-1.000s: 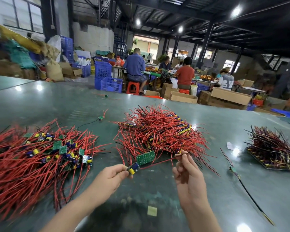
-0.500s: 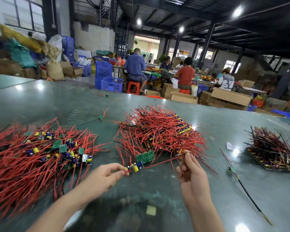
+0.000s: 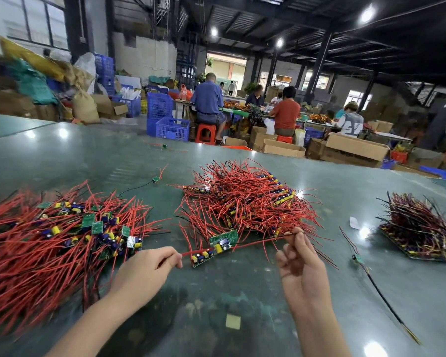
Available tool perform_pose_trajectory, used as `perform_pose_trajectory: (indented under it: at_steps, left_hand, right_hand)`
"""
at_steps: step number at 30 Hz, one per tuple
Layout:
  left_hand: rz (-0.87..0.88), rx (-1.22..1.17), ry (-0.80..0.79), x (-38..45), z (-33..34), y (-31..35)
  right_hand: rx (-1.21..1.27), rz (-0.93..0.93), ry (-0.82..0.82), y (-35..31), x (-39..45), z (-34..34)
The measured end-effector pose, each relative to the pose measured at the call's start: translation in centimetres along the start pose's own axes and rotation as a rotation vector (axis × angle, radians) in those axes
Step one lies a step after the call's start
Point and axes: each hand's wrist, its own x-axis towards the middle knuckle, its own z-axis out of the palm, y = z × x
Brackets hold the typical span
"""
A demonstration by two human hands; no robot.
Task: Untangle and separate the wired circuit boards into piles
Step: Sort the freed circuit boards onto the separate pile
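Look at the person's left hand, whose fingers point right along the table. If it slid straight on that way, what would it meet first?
Most likely the small circuit board hanging on the red wire that the left hand pinches, just beyond its fingertips. Past that comes the right hand, though depth is uncertain in this one view.

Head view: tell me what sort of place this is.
Probably a factory or workshop floor for hand assembly. Heaps of red-wired circuit boards cover a big green table, other people work seated at a bench behind, and cardboard boxes and blue crates stand around.
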Motion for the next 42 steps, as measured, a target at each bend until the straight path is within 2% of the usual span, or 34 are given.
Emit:
perform_pose_trajectory:
  at_steps: [2,6,12,15,17,20,22,24,29,33,37,39,40,42]
  left_hand:
    - [-0.024,0.078,0.017,-0.1,0.0,0.1]
    - [-0.058,0.076,0.019,0.0,-0.2,0.0]
    - [0.007,-0.142,0.121,0.4,-0.5,-0.3]
    - [0.060,-0.197,0.171,0.3,-0.5,-0.6]
    - [0.069,-0.241,0.289,0.5,-1.0,-0.9]
    - [0.027,-0.296,0.593,0.8,-2.8,-1.2]
    - [-0.068,-0.261,0.764,0.9,-4.1,-1.7]
    - [-0.167,-0.174,0.839,0.9,-5.3,-2.7]
    - [-0.325,0.158,0.707,0.7,-5.9,-4.6]
    - [-0.399,0.259,0.540,0.8,-6.2,-5.0]
    - [-0.469,0.329,0.506,0.7,-6.6,-5.6]
    - [-0.545,0.318,0.591,0.8,-6.6,-4.9]
    - [-0.507,0.313,0.636,0.6,-6.5,-3.8]
    - [-0.249,0.366,0.710,0.3,-5.8,-0.9]
  right_hand:
    - [0.007,-0.005,0.014,-0.2,0.1,-0.1]
    - [0.011,-0.022,0.011,-0.6,0.0,0.0]
    - [0.125,0.042,0.066,-0.2,-0.1,-0.2]
    - [0.016,0.027,0.060,-0.2,0.1,-0.4]
    - [-0.125,0.039,-0.021,0.1,-0.1,-0.3]
    - [-0.236,0.120,-0.189,1.1,-0.7,0.1]
    - [-0.268,0.163,-0.218,1.5,-0.9,0.4]
    - [-0.266,0.187,-0.187,1.4,-0.9,0.4]
    - [-0.202,0.231,-0.116,1.1,-0.7,0.0]
    - [-0.179,0.273,-0.065,1.3,-0.7,0.0]
    - [-0.138,0.297,-0.043,1.4,-0.5,-0.1]
    - [-0.123,0.307,-0.033,1.5,-0.4,-0.1]
    - [-0.116,0.314,-0.028,1.5,-0.4,-0.2]
    - [-0.099,0.330,-0.016,1.7,-0.4,-0.2]
